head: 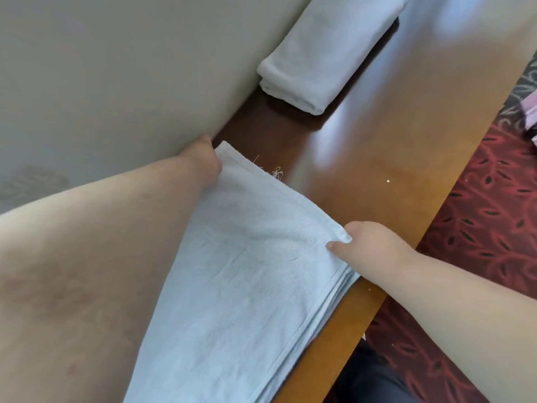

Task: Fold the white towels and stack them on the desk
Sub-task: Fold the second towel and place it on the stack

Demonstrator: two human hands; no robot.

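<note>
A white towel [250,257] lies folded in several layers across the brown wooden desk [363,158], one end hanging over the near edge. My left hand [205,158] holds its far left corner close to the wall, the fingers hidden behind the cloth. My right hand [369,242] pinches the towel's far right corner between thumb and fingers. A second white towel [319,56], folded into a thick bundle, rests farther back on the desk against the wall.
A beige wall [116,68] runs along the desk's left side. Red patterned carpet [488,228] lies to the right below the desk edge. Loose threads [277,173] sit on the wood beside the towel.
</note>
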